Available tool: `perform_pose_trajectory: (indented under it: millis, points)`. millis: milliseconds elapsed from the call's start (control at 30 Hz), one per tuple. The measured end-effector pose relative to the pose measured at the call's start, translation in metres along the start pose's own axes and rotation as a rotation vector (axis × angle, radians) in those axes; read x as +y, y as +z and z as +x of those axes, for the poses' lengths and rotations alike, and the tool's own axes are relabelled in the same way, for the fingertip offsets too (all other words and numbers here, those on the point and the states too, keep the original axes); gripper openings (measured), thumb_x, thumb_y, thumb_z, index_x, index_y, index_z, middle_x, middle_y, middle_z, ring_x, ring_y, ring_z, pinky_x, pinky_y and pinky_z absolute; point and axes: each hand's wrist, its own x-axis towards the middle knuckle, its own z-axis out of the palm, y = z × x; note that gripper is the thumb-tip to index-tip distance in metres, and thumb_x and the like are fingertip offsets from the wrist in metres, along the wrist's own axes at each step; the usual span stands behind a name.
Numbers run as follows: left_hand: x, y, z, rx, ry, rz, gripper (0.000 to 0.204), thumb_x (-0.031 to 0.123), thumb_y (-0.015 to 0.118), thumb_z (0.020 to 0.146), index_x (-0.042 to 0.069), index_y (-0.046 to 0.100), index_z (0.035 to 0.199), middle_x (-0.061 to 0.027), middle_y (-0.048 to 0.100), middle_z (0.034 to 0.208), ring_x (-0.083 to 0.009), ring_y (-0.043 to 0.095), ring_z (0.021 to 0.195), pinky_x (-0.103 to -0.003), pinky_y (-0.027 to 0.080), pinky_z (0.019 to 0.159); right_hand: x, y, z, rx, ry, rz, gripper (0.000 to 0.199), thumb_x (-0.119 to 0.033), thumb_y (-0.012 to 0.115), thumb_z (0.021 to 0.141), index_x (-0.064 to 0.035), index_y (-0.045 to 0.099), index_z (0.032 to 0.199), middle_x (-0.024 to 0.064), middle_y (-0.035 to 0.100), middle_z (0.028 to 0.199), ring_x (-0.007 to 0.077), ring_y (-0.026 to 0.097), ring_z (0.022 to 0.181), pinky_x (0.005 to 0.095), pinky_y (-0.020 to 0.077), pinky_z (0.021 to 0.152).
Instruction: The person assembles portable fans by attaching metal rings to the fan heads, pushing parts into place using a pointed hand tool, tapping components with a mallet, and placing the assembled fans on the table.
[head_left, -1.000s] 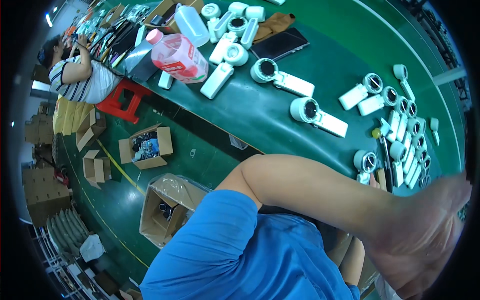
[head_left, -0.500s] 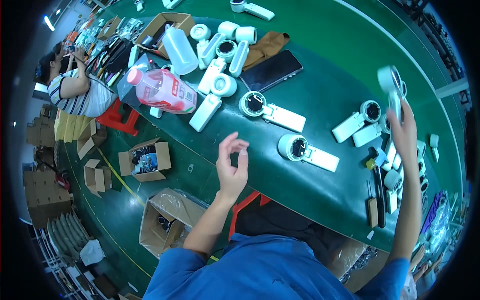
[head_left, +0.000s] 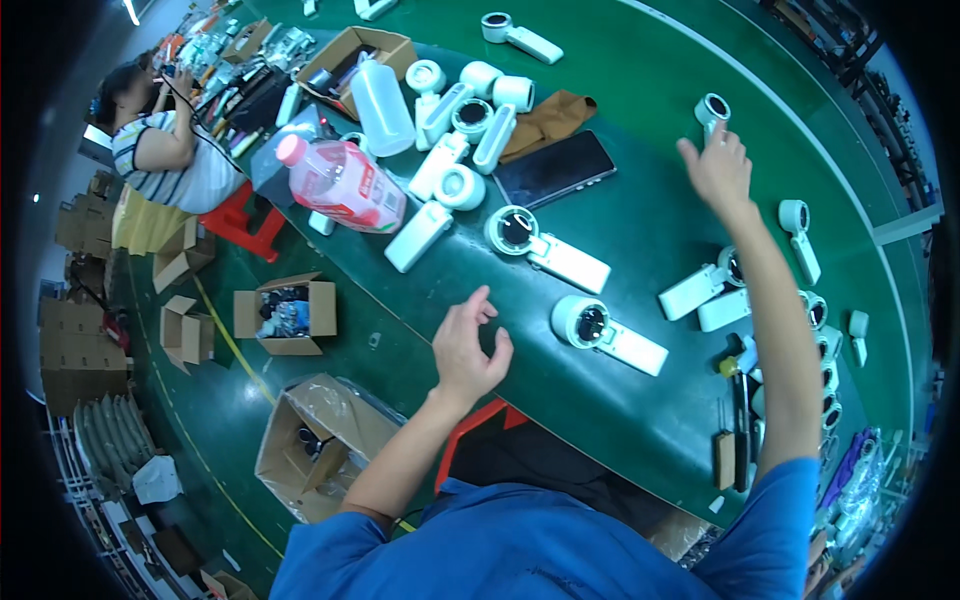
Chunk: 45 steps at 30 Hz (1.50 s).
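Head view: where is the right hand (head_left: 722, 172)?

— Stretched out over the green desk (head_left: 655, 205), toward its far side. It is at the handle of a white round-headed device (head_left: 712, 106), whose ring-shaped head shows just beyond the fingers.

— Are they pinching that handle?

— I cannot tell, since the hand covers most of it. The fingers bend toward the device, and the thumb stands out to the left, apart from them.

— And the left hand (head_left: 470, 350)?

— Over the desk's near edge, holding nothing. Its fingers are loosely curled, with the thumb spread away. A second device (head_left: 612, 338) lies near it on the right, and a third device (head_left: 560, 258) lies beyond that one; both have their handles toward the lower right.

— What else is on the desk?

— Farther left, a pink bottle (head_left: 345, 187) and a translucent bottle (head_left: 382, 110) are beside a cluster of more such devices. A dark phone (head_left: 557, 168) lies by a brown cloth (head_left: 552, 124). Others are bunched around the right forearm.

— Anyone nearby?

— A person in a striped shirt (head_left: 155, 148), at the upper left, by a red stool (head_left: 240, 228). A carton (head_left: 285, 440) is on the floor beside the left forearm.
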Motion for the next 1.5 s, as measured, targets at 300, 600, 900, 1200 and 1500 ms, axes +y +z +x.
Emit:
perform_pose_trajectory:
  millis: [300, 600, 900, 1200, 1500]
  points:
    - [0.019, -0.005, 0.127, -0.231, -0.517, -0.139, 0.070, 0.041, 0.069, 0.091, 0.002, 0.043, 0.144, -0.0165, 0.065, 0.114, -0.0259, 0.068, 0.091, -0.036, 0.055, 0.082, -0.058, -0.100, -0.265, -0.266, -0.459, 0.372, 0.078, -0.027, 0.078, 0.084, -0.0084, 0.042, 0.150, 0.0185, 0.057, 0.125, 0.0372, 0.055, 0.115, 0.0455, 0.0445, 0.099]
    - [0.019, -0.006, 0.093, 0.114, 0.088, -0.266, 0.072, 0.020, 0.082, 0.077, 0.006, 0.046, 0.137, -0.0174, 0.056, 0.130, -0.0305, 0.063, 0.118, -0.040, 0.050, 0.098, -0.041, -0.092, -0.327, -0.159, -0.123, 0.422, 0.080, -0.016, 0.079, 0.081, -0.0074, 0.041, 0.150, 0.0187, 0.056, 0.128, 0.0382, 0.053, 0.118, 0.0461, 0.0441, 0.100]
    - [0.132, -0.065, 0.031, -0.007, 0.701, -0.821, 0.089, 0.007, 0.078, 0.074, 0.014, 0.027, 0.146, -0.0212, 0.036, 0.146, -0.0427, 0.058, 0.123, -0.047, 0.051, 0.100, -0.055, -0.195, -0.325, 0.098, -0.393, 1.102, 0.068, 0.000, 0.074, 0.077, -0.0002, 0.051, 0.141, 0.0228, 0.057, 0.138, 0.0371, 0.059, 0.124, 0.0418, 0.0511, 0.096]
    - [0.176, -0.027, 0.039, -0.494, 0.428, -1.357, 0.090, 0.009, 0.081, 0.071, 0.014, 0.031, 0.146, -0.0250, 0.035, 0.151, -0.0455, 0.053, 0.130, -0.047, 0.049, 0.101, -0.033, -0.192, -0.376, 0.298, -0.259, 1.030, 0.058, 0.006, 0.070, 0.076, 0.0017, 0.060, 0.132, 0.0215, 0.066, 0.125, 0.0316, 0.072, 0.101, 0.0316, 0.0580, 0.079]
    - [0.168, 0.011, 0.021, -1.007, 0.073, -0.856, 0.091, 0.022, 0.086, 0.071, 0.006, 0.037, 0.146, -0.0172, 0.050, 0.142, -0.0346, 0.057, 0.127, -0.045, 0.045, 0.105, -0.010, -0.161, -0.440, -0.388, 0.422, 1.965, 0.053, -0.005, 0.058, 0.098, -0.0004, 0.043, 0.148, 0.0149, 0.065, 0.125, 0.0136, 0.067, 0.080, 0.0265, 0.0533, 0.064]
